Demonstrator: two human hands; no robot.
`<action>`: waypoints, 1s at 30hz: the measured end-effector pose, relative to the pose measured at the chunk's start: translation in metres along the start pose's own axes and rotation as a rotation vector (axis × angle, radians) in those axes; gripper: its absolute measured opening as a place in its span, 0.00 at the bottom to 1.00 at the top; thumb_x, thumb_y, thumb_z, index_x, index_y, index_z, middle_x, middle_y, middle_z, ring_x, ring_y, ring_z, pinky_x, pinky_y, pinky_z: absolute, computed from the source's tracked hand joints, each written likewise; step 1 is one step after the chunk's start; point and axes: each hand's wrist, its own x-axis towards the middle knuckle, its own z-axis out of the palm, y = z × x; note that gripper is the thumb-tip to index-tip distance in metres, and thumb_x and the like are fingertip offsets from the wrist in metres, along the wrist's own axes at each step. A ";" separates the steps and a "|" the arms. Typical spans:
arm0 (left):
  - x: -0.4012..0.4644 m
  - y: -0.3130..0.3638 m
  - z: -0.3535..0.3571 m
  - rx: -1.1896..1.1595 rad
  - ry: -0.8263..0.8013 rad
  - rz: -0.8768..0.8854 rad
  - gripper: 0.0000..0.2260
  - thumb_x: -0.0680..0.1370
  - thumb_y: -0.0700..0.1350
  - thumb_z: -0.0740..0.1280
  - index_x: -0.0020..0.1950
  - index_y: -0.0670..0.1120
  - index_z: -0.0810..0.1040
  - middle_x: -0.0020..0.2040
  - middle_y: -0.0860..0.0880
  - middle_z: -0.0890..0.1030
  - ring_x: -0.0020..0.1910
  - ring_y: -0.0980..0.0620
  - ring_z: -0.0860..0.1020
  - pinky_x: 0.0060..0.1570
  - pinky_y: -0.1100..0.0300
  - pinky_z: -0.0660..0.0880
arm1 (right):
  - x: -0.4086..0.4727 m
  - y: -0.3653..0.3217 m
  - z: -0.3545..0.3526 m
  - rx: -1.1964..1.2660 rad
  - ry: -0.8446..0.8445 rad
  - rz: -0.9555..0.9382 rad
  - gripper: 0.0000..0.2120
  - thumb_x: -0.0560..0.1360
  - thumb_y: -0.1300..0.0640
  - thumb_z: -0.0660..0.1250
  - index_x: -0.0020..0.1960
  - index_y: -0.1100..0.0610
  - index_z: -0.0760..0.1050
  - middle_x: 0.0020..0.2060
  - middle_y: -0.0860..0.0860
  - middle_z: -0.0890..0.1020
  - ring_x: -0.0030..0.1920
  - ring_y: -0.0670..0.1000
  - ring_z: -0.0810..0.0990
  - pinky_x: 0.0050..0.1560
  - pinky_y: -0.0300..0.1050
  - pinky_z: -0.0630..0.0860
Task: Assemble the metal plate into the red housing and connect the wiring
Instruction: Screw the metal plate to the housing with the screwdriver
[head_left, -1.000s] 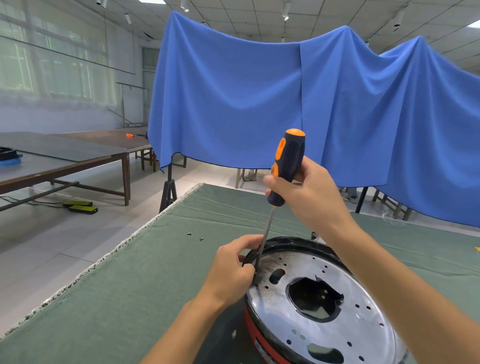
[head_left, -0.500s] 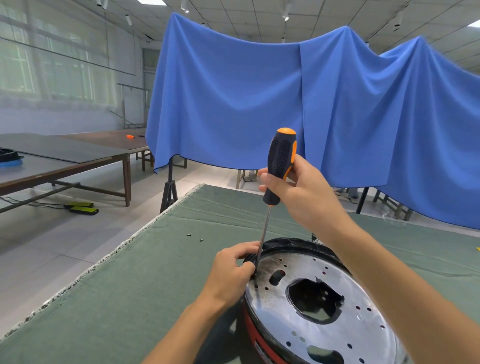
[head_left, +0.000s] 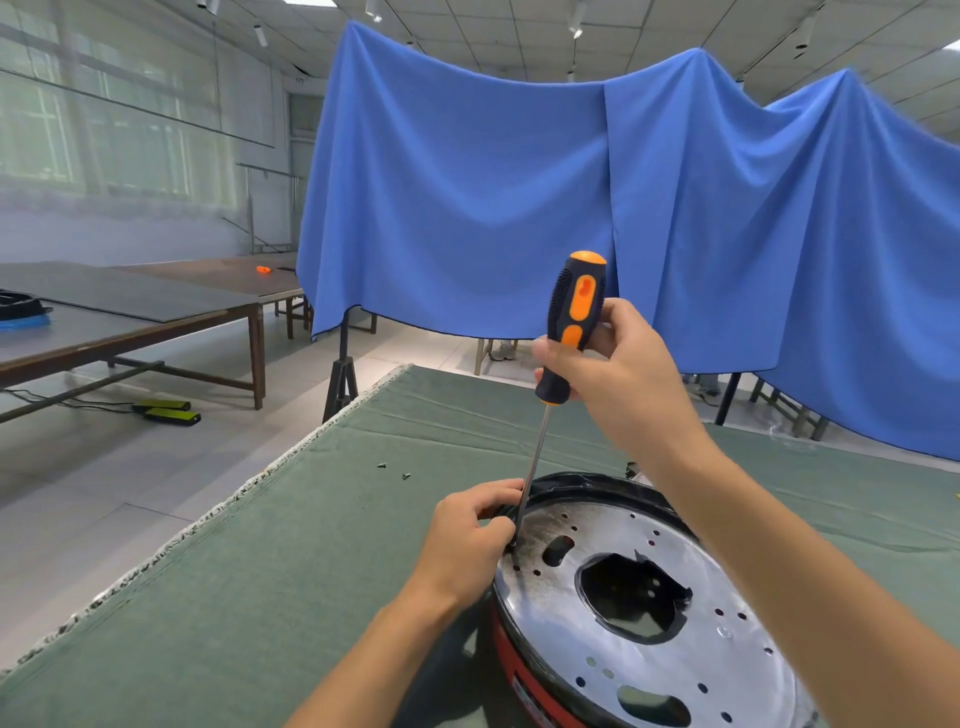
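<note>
Right hand: the right hand (head_left: 618, 374) wraps its fingers and thumb round the black-and-orange handle of the screwdriver (head_left: 574, 322), low on the grip, likely so the wrist can turn it while pressing down.
Screwdriver: it stands nearly upright, its thin shaft running down to the left rim of the plate; the tip is hidden behind the other hand's fingers, so whether it sits in a screw head cannot be told.
Left hand: the left hand (head_left: 467, 545) curls its fingers round the lower shaft and rests on the housing's rim, seemingly to steady the tip and keep it from skating off.
Metal plate: the metal plate (head_left: 649, 613), shiny and drilled with many small holes and a large irregular central opening, lies seated in the top of the housing.
Red housing: the red housing (head_left: 519, 675) shows as a red band under a black rim, at the near right of the table.
Step judged: fastening the plate at its left edge; wiring is not visible.
Surface: a green cloth (head_left: 260, 571) covers the table; two small screws (head_left: 394, 470) lie on it, well apart from the housing.
Room: a blue drape (head_left: 467, 182) hangs behind; a long brown table (head_left: 156, 312) stands at left on a tiled floor.
</note>
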 end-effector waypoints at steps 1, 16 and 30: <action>0.000 0.001 0.000 0.003 0.000 0.002 0.23 0.65 0.34 0.60 0.37 0.61 0.84 0.45 0.70 0.81 0.51 0.69 0.79 0.47 0.75 0.72 | 0.001 -0.002 -0.002 -0.008 -0.035 0.010 0.09 0.73 0.60 0.70 0.47 0.52 0.71 0.45 0.53 0.82 0.48 0.55 0.83 0.52 0.58 0.79; 0.000 0.000 0.000 0.004 0.010 0.006 0.22 0.66 0.32 0.60 0.37 0.58 0.84 0.46 0.67 0.82 0.50 0.65 0.80 0.48 0.71 0.75 | 0.006 -0.006 -0.003 -0.120 -0.046 0.022 0.07 0.71 0.59 0.73 0.44 0.57 0.76 0.38 0.52 0.80 0.46 0.60 0.81 0.53 0.60 0.78; 0.000 0.003 0.000 0.051 0.021 -0.025 0.26 0.68 0.29 0.61 0.36 0.62 0.83 0.42 0.74 0.79 0.48 0.72 0.77 0.45 0.77 0.71 | 0.006 0.001 0.000 -0.085 -0.057 -0.023 0.04 0.73 0.58 0.71 0.46 0.55 0.76 0.40 0.52 0.81 0.46 0.56 0.82 0.52 0.55 0.79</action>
